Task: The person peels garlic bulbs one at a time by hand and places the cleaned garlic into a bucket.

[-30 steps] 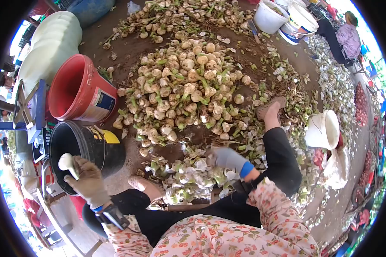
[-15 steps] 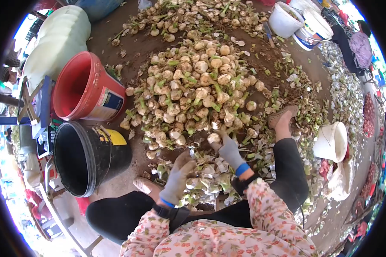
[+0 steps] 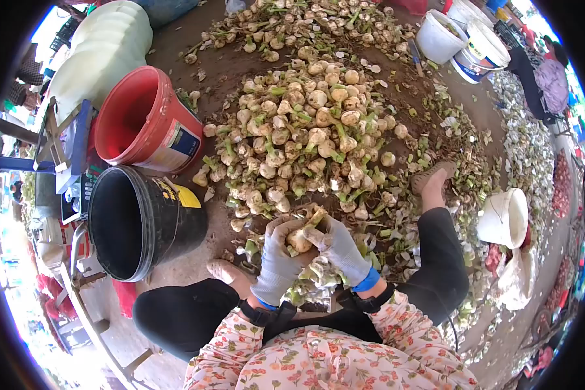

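My left hand (image 3: 277, 260), in a grey glove, is closed around a garlic bulb (image 3: 298, 243) in front of my lap. From the other side my right hand (image 3: 344, 252), gloved too, grips the same bulb near its stem, with thumb and fingers drawn together. Just beyond both hands rises a large heap of garlic bulbs (image 3: 305, 130), dirty and with short green stems. Beneath my hands lie loose garlic skins and leaf scraps (image 3: 320, 273). The fingertips are partly hidden behind the bulb.
To the left stand a red bucket (image 3: 187, 133) and a black bucket (image 3: 192, 224). A small white bucket (image 3: 500, 218) tips sideways at the right. More white buckets (image 3: 435, 39) are at the back right, near a knife (image 3: 415, 55) on the ground. Another person (image 3: 546, 84) sits far right.
My right hand has drawn back from the heap's edge with a garlic bulb. Both hands have come together on it, and the view has shifted slightly.
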Action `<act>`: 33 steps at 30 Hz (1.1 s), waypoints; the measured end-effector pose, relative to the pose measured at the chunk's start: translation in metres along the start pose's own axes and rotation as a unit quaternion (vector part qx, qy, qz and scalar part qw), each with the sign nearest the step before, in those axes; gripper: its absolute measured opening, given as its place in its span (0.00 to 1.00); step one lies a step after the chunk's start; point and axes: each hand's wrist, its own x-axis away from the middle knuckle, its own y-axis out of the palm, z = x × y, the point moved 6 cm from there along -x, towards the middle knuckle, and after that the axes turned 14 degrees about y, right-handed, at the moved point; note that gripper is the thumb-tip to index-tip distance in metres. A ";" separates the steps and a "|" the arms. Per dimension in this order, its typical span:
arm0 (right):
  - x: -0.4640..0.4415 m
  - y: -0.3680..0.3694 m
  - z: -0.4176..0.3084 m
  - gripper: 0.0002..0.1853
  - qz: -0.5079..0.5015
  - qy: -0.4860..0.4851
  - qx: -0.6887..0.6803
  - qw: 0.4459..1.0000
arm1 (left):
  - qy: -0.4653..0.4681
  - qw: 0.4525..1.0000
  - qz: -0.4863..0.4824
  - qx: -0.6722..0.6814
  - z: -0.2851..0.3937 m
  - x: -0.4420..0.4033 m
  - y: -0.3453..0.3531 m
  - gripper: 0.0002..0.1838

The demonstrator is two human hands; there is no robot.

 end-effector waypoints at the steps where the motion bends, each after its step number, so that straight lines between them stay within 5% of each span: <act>1: 0.001 0.001 0.000 0.13 0.014 -0.022 0.025 0.999 | -0.004 1.000 -0.006 0.012 0.000 0.002 -0.001 0.35; 7: 0.011 -0.001 0.000 0.12 -0.011 -0.035 0.001 0.999 | -0.132 0.979 -0.014 0.155 -0.017 0.018 0.004 0.33; 9: 0.007 -0.002 0.012 0.12 -0.034 -0.003 -0.053 0.998 | -0.239 0.931 0.008 0.275 -0.025 0.026 0.010 0.31; 14: 0.016 -0.004 0.001 0.09 -0.066 0.005 -0.039 0.997 | -0.322 0.834 0.005 0.448 -0.015 0.027 0.007 0.28; 19: 0.018 -0.003 0.009 0.08 -0.044 -0.029 -0.041 0.998 | -0.379 0.711 0.032 0.592 -0.019 0.036 0.018 0.38; 23: 0.020 0.001 0.008 0.09 0.001 -0.035 -0.164 0.986 | -0.400 0.724 -0.066 0.558 -0.031 0.045 0.021 0.43; 24: 0.019 0.000 0.007 0.09 0.016 -0.049 -0.151 0.987 | -0.390 0.708 -0.056 0.586 -0.026 0.042 0.018 0.37; 27: 0.020 -0.003 -0.001 0.09 0.043 -0.047 -0.093 0.994 | -0.215 0.932 0.056 0.285 -0.032 0.026 0.010 0.29; 33: 0.025 -0.007 0.003 0.13 -0.034 0.017 -0.114 0.993 | -0.345 0.885 0.049 0.310 -0.024 0.022 -0.012 0.18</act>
